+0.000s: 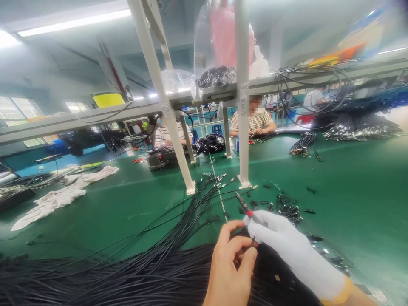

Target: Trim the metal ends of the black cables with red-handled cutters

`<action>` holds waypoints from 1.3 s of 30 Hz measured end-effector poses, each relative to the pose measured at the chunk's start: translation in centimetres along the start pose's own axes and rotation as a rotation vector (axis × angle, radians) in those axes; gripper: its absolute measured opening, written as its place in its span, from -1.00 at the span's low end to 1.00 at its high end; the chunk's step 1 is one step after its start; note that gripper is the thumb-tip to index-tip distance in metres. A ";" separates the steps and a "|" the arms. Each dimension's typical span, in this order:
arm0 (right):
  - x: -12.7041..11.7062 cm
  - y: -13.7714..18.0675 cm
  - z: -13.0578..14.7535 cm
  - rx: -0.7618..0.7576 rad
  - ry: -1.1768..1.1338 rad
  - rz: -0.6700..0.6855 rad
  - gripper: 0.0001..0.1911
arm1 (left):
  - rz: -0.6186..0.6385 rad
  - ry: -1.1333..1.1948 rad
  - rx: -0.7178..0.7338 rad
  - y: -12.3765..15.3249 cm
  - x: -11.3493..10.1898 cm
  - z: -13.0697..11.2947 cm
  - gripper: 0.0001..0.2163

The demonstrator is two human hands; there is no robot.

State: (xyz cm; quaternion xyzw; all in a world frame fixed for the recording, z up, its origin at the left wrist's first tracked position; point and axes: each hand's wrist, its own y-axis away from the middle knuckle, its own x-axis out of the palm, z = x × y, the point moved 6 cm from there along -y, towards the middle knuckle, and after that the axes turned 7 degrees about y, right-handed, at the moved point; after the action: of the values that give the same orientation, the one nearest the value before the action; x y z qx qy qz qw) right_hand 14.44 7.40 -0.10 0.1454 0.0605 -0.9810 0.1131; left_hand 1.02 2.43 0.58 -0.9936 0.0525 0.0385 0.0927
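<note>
My bare left hand (pixel 231 265) is low in the middle, thumb and fingers pinched on the end of a thin black cable (pixel 251 243). My right hand (pixel 287 246) wears a white glove and grips a slim tool with a red collar (pixel 245 207) whose tip points up and left. Both hands meet over a thick mass of black cables (pixel 134 276) that fans out from the near edge toward the white posts. Small black cut pieces (pixel 287 209) lie scattered just beyond my right hand.
Green table mat (pixel 350 187). Two white frame posts (pixel 243 127) stand ahead, carrying a shelf with bagged cables (pixel 216 76). A white cloth (pixel 63 193) lies left. A dark machine (pixel 159 158) and cable bundles (pixel 302 144) sit further back. Two seated people (pixel 253 123) work across the table.
</note>
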 end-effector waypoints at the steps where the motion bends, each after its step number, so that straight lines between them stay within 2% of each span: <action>1: 0.2 0.1 0.0 -0.009 -0.013 0.002 -0.72 | 0.011 0.004 0.001 0.1 0.0 0.0 -0.86; 6: 1.1 0.1 -0.6 -0.032 -0.049 0.070 -0.69 | 0.062 0.073 -0.001 0.2 0.3 0.6 -0.88; 10: 0.8 -0.1 -0.8 -0.076 -0.030 -0.012 -0.65 | 0.016 -0.020 0.107 0.3 0.2 0.6 -0.88; 13: 0.6 0.1 -0.1 -0.092 0.059 -0.027 -0.64 | -0.020 -0.087 0.156 0.2 -0.1 0.3 -0.85; 15: 0.3 0.4 0.7 -0.111 0.204 -0.052 -0.67 | -0.075 -0.115 0.146 -0.1 -0.9 0.1 -0.82; 18: -0.9 1.2 2.2 -0.295 0.521 -0.228 -0.77 | -0.187 -0.146 0.110 -0.5 -2.5 -0.4 -0.79; 21: -1.2 2.2 3.3 -0.640 0.778 -0.414 -0.85 | -0.245 -0.163 0.105 -0.8 -3.7 -1.1 -0.78; 23: -0.8 2.6 3.4 -0.808 0.895 -0.460 -0.88 | -0.266 -0.184 0.112 -0.8 -4.2 -1.4 -0.78; 25: -0.5 2.9 3.5 -0.904 0.963 -0.477 -0.89 | -0.279 -0.209 0.119 -0.8 -4.4 -1.6 -0.79; 29: -0.1 3.3 4.2 -0.980 1.012 -0.479 -0.89 | -0.286 -0.251 0.144 -0.7 -4.6 -1.9 -0.80; 39: -0.1 3.3 4.5 -1.060 1.142 -0.429 -0.82 | -0.224 -0.384 0.254 -0.8 -4.4 -2.5 -0.80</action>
State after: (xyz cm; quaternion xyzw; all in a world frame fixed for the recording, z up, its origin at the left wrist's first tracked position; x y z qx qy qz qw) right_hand 14.09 3.55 3.91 0.5363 0.5927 -0.5966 -0.0721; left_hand -3.09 3.16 3.51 -0.9481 -0.0721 0.2092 0.2285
